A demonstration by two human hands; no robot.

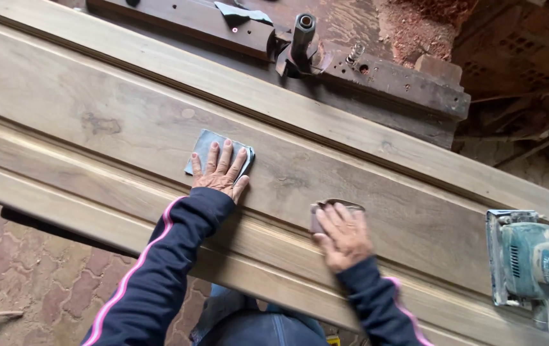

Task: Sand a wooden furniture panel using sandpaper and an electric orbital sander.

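Head view, looking down on a long moulded wooden plank (127,122) that runs diagonally from upper left to lower right. Left hand (220,170): laid flat, fingers spread, palm down on a grey sheet of sandpaper (205,146) that lies on the broad flat band of the plank; the grip is fully open, pressing the sheet rather than clasping it. Right hand (345,237): set further right on the same band, fingers curled over a folded piece of sandpaper (335,205) whose edge shows past the fingertips; the grip is closed on this piece, and the hand is slightly blurred. Both arms wear dark sleeves (159,275) with a pink stripe. An electric sander (530,259), teal and grey, rests on the plank at the right edge, well apart from the right hand. Beyond the plank's far edge lies a dark wooden beam (389,80) bearing a metal cylinder fitting (301,35); reddish sawdust (415,25) is heaped behind it. Paved floor (37,275) shows at lower left.
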